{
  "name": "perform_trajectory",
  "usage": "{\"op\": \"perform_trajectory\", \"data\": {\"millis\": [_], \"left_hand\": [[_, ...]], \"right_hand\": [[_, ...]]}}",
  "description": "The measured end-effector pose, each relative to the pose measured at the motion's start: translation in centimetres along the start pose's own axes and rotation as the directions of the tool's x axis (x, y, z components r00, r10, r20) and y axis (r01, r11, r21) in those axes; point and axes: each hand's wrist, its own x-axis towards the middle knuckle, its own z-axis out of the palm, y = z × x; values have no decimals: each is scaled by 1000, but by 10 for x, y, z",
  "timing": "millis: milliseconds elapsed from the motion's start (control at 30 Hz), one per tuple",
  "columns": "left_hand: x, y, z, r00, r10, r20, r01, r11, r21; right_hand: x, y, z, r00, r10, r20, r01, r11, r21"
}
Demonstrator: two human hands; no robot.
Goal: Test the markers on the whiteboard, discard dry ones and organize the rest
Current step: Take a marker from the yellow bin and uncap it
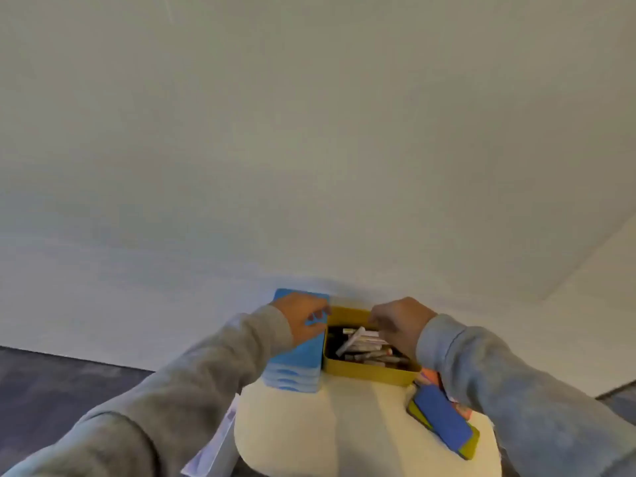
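Observation:
A yellow box (370,370) holding several markers (358,342) stands on a cream round stool (344,428) against the white wall. My left hand (303,316) rests flat on a stack of blue erasers (296,366) just left of the box, fingers spread. My right hand (399,321) reaches into the box from the right, fingers curled down among the markers; whether it grips one is hidden. The wide white whiteboard surface (309,132) fills the upper view.
A blue and yellow eraser (444,421) lies at the stool's right edge, with orange items behind it. A white sheet (213,445) hangs off the left side. Dark carpet (51,383) lies to the left.

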Motion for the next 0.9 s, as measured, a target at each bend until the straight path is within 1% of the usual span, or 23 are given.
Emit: {"op": "perform_trajectory", "data": {"millis": [33, 67, 133, 200, 300, 400, 500, 600, 667, 733, 900], "left_hand": [[1, -6, 13, 999, -19, 39, 18, 999, 30], [4, -13, 22, 999, -23, 49, 20, 998, 61], [7, -28, 48, 997, -32, 72, 23, 992, 123], [17, -39, 67, 1000, 16, 2, -16, 989, 146], [29, -37, 81, 983, 54, -177, -20, 982, 188], [45, -32, 91, 963, 93, -254, -38, 976, 213], [50, -29, 100, 957, 96, -275, -28, 970, 242], [54, -30, 107, 953, 69, -296, -4, 977, 215], [52, -30, 107, 947, 61, -316, 0, 981, 192], [52, -30, 108, 949, 53, -310, 6, 982, 188], [53, -28, 107, 954, 36, -296, 16, 985, 171]], "right_hand": [[6, 4, 15, 999, 27, 47, -27, 1000, 4], [11, 8, 23, 998, 38, 51, -39, 999, 23], [20, 14, 45, 991, 79, 104, -84, 996, 42], [35, 21, 62, 987, 101, 127, -111, 991, 70], [61, 36, 84, 982, 123, 141, -139, 985, 105], [85, 49, 104, 965, 143, 219, -166, 982, 91], [103, 56, 118, 965, 143, 222, -167, 981, 96], [119, 57, 129, 972, 64, 227, -69, 997, 18], [126, 54, 132, 980, 44, 192, -32, 998, -62], [134, 52, 135, 985, 47, 165, -30, 994, -103], [142, 52, 142, 986, 72, 148, -45, 983, -179]]}}
